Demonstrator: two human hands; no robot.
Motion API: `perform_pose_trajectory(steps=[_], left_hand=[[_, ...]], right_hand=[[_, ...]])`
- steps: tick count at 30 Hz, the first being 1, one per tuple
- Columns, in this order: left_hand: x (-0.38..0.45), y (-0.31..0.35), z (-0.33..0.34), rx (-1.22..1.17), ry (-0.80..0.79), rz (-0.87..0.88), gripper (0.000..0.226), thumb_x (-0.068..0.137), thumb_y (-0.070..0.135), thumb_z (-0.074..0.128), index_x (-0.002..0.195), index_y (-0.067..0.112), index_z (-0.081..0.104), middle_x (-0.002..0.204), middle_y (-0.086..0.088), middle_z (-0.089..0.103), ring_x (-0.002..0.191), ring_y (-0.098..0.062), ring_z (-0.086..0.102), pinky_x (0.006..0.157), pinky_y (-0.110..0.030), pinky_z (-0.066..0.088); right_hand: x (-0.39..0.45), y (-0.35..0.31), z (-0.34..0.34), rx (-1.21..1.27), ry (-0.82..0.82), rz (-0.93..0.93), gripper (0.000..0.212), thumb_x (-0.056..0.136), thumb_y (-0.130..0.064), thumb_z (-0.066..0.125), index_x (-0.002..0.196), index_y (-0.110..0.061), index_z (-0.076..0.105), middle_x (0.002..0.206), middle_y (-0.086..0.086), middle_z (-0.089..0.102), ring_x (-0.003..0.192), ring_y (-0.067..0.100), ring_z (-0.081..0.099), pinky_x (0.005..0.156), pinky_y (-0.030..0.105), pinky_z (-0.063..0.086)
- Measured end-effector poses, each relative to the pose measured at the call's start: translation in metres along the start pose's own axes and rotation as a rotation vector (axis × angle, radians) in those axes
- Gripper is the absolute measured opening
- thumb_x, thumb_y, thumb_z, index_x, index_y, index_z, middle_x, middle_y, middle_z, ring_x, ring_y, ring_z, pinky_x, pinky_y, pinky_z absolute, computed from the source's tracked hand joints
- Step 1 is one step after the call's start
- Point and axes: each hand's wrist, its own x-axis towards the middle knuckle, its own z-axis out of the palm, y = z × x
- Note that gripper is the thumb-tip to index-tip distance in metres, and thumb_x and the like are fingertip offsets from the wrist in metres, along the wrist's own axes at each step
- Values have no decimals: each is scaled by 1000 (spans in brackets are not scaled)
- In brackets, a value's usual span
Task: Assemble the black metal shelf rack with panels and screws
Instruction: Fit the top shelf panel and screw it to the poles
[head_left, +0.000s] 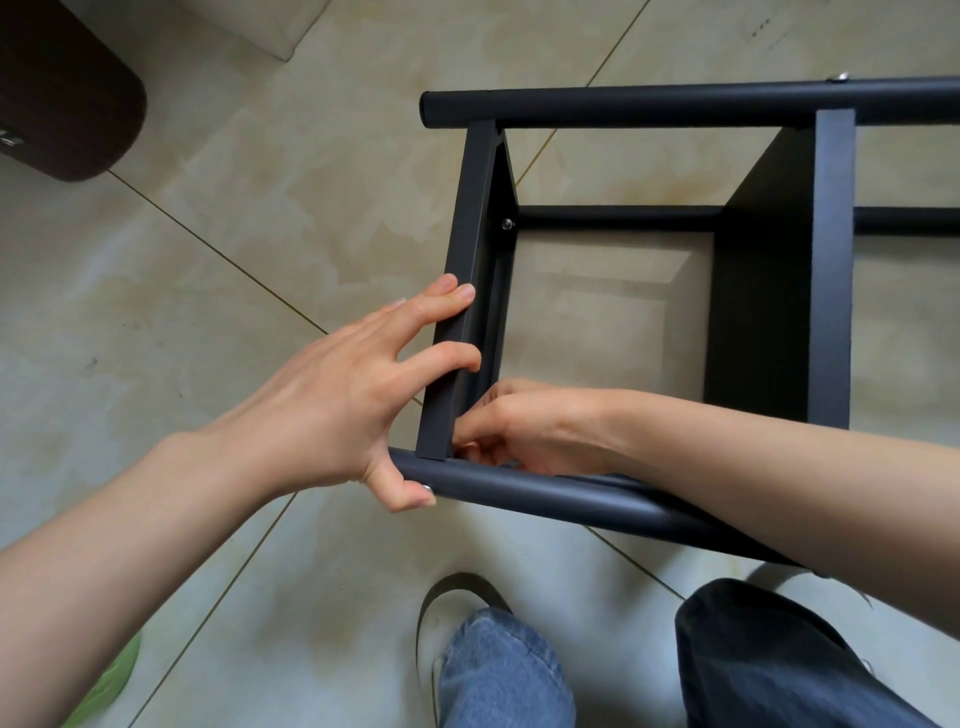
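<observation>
The black metal rack (675, 106) lies on its side on the tiled floor, its round tubes running left to right. An end panel (465, 260) spans between the far tube and the near tube (545, 496). My left hand (353, 405) grips that panel's lower part, fingers over its top edge, thumb pressed on a silver screw head (427, 488) on the near tube. My right hand (519, 431) reaches inside the frame at the panel's lower corner with fingers curled; what they pinch is hidden. A second panel (789, 291) stands further right. Another screw (506, 224) shows on the end panel's inside.
A dark brown rounded piece of furniture (67, 93) stands at the upper left. My knees in jeans (504, 670) and a shoe (441, 613) are just below the rack. Something green (109, 686) lies at the lower left. Beige floor tiles (208, 291) surround the rack.
</observation>
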Motion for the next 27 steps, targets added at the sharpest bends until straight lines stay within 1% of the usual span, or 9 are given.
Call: perform_pose_trajectory(steps=[7,11,13,15,18,21,24,25,27], left_hand=[[-1,0,1,23,41,9,101,46,63,70,132,11,57,159,-17,31,150,-32,25,109,-42,30],[-5,2,0,8,54,-19,105,49,60,72,142,16,52,163,-12,24,152,-26,19,114,-43,25],[-8,4,0,-9,48,-43,110,52,59,73,151,22,42,166,-5,12,153,-22,11,118,-42,22],[-11,5,1,-26,-1,-73,114,57,60,69,157,33,20,168,5,-7,155,-16,-4,123,-38,13],[-12,12,5,-81,-52,-135,113,66,53,73,151,48,-1,163,16,-25,154,-8,-12,123,-28,8],[-15,27,9,-208,-27,-251,106,75,47,77,156,47,8,161,23,-27,152,-6,4,113,-19,20],[-16,46,13,-156,-34,-335,90,85,51,69,158,39,18,164,14,-23,153,-8,-11,119,-22,1],[-17,55,13,-149,3,-362,84,87,50,67,157,36,23,167,10,-14,153,-9,-14,119,-23,-4],[-21,77,13,-190,169,-409,67,91,41,65,152,28,40,167,7,15,155,-10,-3,123,-28,4]], right_hand=[[-9,-6,-1,-158,105,-37,30,95,-19,58,67,-15,66,67,1,61,66,16,53,67,30,42],[-19,-2,-5,-235,167,-52,25,99,-27,56,83,-16,72,76,0,65,73,17,55,68,27,46],[-25,1,-9,-253,201,-68,22,99,-24,55,87,-15,72,72,-2,67,71,16,58,71,28,49],[-32,2,-13,-275,234,-89,20,98,-21,55,90,-13,72,68,-4,68,68,14,61,69,25,52],[-47,1,-18,-299,300,-126,19,98,-17,57,89,-11,72,65,-4,68,63,10,65,62,20,56],[-65,-1,-23,-337,378,-183,18,98,-15,58,91,-8,72,70,-1,69,65,11,66,66,23,58],[-89,-2,-26,-386,439,-249,18,98,-14,57,95,-4,71,77,4,70,70,13,68,72,27,59],[-98,-2,-27,-411,454,-269,19,99,-14,57,97,-3,71,79,5,70,73,14,68,75,28,59],[-116,-1,-30,-480,492,-305,20,100,-15,55,99,-4,71,85,7,72,79,16,69,78,29,59]])
